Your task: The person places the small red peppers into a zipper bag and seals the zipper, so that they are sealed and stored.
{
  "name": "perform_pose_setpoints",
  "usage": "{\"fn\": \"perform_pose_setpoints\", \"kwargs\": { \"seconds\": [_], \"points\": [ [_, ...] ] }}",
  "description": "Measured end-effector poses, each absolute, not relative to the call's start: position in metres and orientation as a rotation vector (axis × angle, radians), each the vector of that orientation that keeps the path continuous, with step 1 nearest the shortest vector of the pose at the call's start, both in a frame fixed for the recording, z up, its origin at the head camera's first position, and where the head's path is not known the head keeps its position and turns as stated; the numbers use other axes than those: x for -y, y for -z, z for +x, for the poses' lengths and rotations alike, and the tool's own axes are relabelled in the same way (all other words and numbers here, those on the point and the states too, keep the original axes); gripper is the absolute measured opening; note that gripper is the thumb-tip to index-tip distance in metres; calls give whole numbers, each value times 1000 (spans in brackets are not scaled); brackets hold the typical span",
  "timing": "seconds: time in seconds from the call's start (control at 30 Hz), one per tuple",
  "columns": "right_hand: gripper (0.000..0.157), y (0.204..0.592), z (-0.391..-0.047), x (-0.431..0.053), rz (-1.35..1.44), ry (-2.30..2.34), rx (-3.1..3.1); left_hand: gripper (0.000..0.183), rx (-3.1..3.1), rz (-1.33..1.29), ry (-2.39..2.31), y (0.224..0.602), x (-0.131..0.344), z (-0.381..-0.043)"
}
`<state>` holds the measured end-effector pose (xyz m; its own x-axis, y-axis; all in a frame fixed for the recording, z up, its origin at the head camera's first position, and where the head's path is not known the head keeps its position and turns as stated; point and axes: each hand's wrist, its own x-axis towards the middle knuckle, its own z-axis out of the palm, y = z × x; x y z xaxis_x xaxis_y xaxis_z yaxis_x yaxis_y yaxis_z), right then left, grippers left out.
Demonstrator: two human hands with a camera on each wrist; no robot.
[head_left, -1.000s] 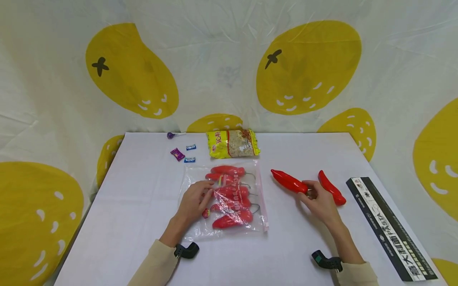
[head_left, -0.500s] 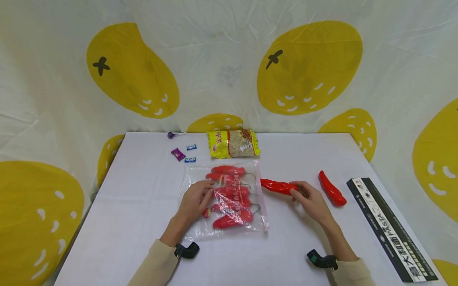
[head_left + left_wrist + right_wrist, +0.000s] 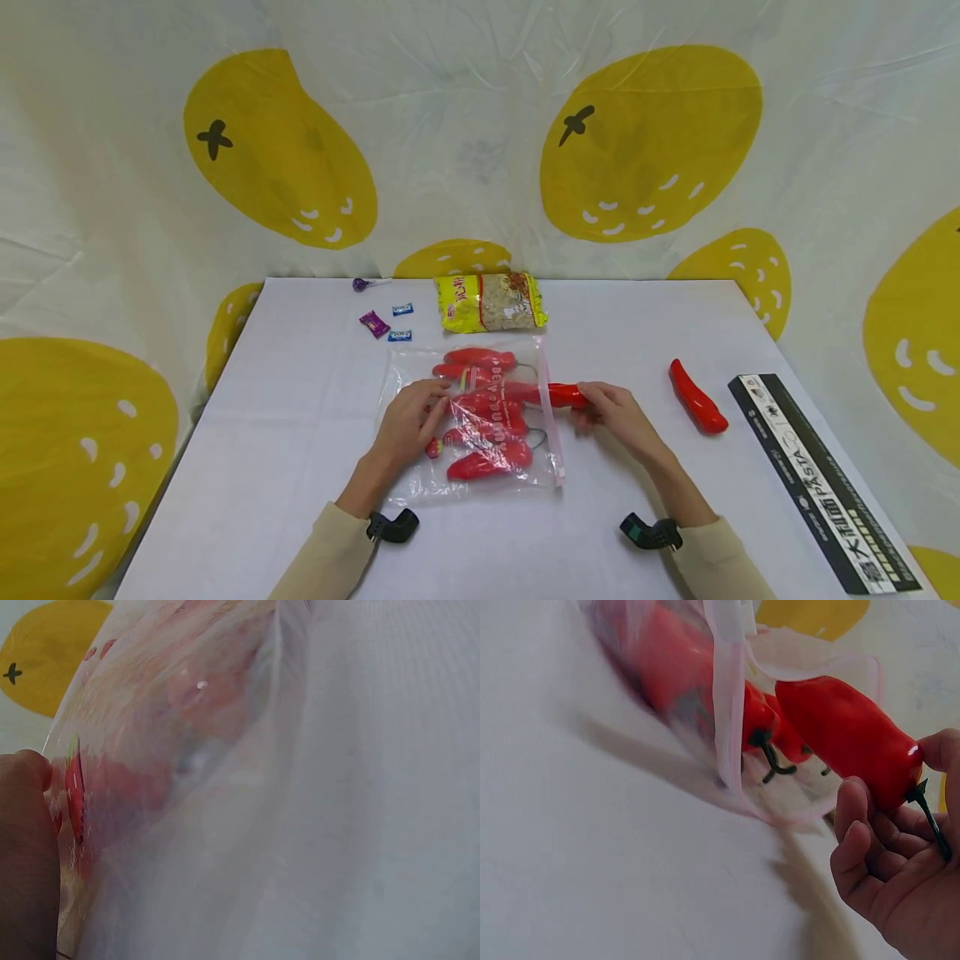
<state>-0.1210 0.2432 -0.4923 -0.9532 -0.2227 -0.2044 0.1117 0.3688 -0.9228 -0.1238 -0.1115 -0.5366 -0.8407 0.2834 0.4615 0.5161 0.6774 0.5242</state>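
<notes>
A clear zip bag [image 3: 517, 492] with a pink-edged mouth lies mid-table in the head view, several red chili peppers [image 3: 491, 461] inside it. My left hand [image 3: 411, 421] is on the bag's left part, thumb and fingers drawn together on the film; the left wrist view shows little of that hand. At the stem end, my right hand [image 3: 618, 417] pinches another red chili pepper [image 3: 847, 739], whose tip half is inside the bag's mouth. The right wrist view shows the mouth [image 3: 730, 712] gaping around this pepper, with green stems behind it.
One loose red chili pepper [image 3: 697, 398] lies to the right, beside a long black PASTA box [image 3: 821, 483]. A yellow food packet [image 3: 491, 302] is behind the bag. Small wrapped candies [image 3: 375, 324] and a purple lollipop [image 3: 361, 284] lie at the back left.
My right hand has moved left with the chili pepper, from the open table into the bag's mouth. The left hand has stayed on the bag.
</notes>
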Motion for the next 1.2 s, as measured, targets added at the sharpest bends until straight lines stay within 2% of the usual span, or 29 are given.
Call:
{"fn": "perform_pose_setpoints", "kwargs": {
  "seconds": [0.2,0.5,0.63,0.97,1.2],
  "points": [
    [48,491,-131,-226,-73,1596,-2239,30,2562,-633,942,538,112,-124],
    [33,467,-129,-200,-49,1596,-2335,30,2552,-638,950,537,111,-123],
    [32,467,-131,-193,-88,1600,-2416,30,2557,-645,949,538,112,-123],
    [24,488,-143,-182,-203,1609,-2515,29,2571,-659,950,536,113,-125],
    [28,499,-148,-177,-261,1590,-2505,27,2555,-657,951,537,113,-125]
  ]
}}
